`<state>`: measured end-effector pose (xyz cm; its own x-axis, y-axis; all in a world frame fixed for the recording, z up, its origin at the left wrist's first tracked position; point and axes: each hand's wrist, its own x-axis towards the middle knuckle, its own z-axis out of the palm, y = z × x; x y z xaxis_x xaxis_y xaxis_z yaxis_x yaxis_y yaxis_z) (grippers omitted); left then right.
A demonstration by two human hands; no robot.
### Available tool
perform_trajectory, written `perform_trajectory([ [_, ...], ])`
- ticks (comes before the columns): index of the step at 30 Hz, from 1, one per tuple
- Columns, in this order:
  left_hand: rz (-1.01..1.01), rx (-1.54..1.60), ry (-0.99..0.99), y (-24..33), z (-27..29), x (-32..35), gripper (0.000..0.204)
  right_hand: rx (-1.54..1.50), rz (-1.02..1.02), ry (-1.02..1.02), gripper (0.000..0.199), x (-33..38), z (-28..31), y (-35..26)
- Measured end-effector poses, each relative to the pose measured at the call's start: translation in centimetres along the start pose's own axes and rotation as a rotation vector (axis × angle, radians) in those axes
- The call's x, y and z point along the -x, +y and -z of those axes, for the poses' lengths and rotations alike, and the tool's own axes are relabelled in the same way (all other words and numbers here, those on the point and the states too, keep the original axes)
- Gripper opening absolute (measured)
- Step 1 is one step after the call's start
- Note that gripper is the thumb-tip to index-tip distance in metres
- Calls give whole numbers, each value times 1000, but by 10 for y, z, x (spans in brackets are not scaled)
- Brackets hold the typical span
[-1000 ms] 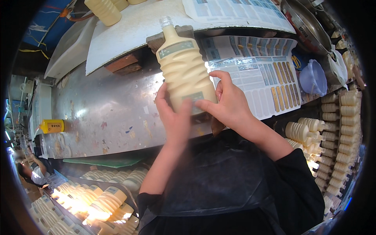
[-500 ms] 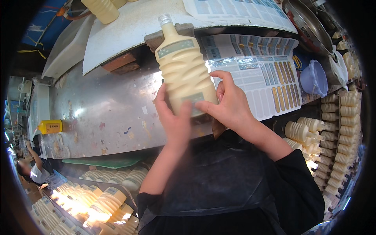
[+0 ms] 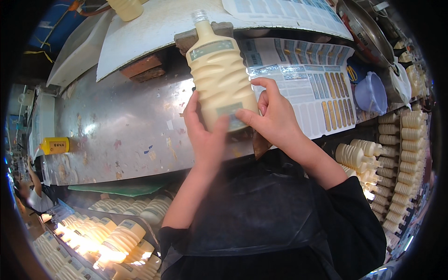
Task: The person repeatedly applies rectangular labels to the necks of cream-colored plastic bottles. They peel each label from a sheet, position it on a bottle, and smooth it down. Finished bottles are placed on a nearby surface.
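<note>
Little has moved since the earlier frames: the bottle (image 3: 219,84) keeps its place above the table, only tipped a shade further, and both hands stay on its lower part. Left hand (image 3: 205,137) wraps the bottle's lower left side from beneath, thumb across the front, its grip closed on the bottle. Right hand (image 3: 275,119) closes on the lower right side, thumb pressed on a small label (image 3: 231,112) at the front and fingers curled behind. Bottle is ribbed clear plastic filled with pale cream liquid, cap uppermost, leaning slightly left, a second label band near its shoulder. It is held over the steel table (image 3: 121,135), just beside a label sheet (image 3: 308,88) lying to the right. A lilac cup (image 3: 371,93) sits beyond the sheet. Rows of filled bottles (image 3: 396,158) lie at the right, more (image 3: 112,233) at lower left. A yellow box (image 3: 58,145) rests at the table's left end.
</note>
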<state>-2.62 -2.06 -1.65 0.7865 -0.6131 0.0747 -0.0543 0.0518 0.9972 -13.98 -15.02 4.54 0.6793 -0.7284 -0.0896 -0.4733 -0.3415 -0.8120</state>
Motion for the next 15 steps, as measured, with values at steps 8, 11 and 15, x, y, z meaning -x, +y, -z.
perform_trajectory([
  [8, -2, -39, 0, -1, 0, -1, 79, -165, -7, 21, 48, -2, -1, 6],
  [11, -24, -101, 12, -1, 0, 0, 80, -584, -44, -40, 24, -27, 16, 31],
  [15, -43, -106, 32, -4, -1, -1, 80, -624, 38, -203, 21, -29, 34, -12],
])
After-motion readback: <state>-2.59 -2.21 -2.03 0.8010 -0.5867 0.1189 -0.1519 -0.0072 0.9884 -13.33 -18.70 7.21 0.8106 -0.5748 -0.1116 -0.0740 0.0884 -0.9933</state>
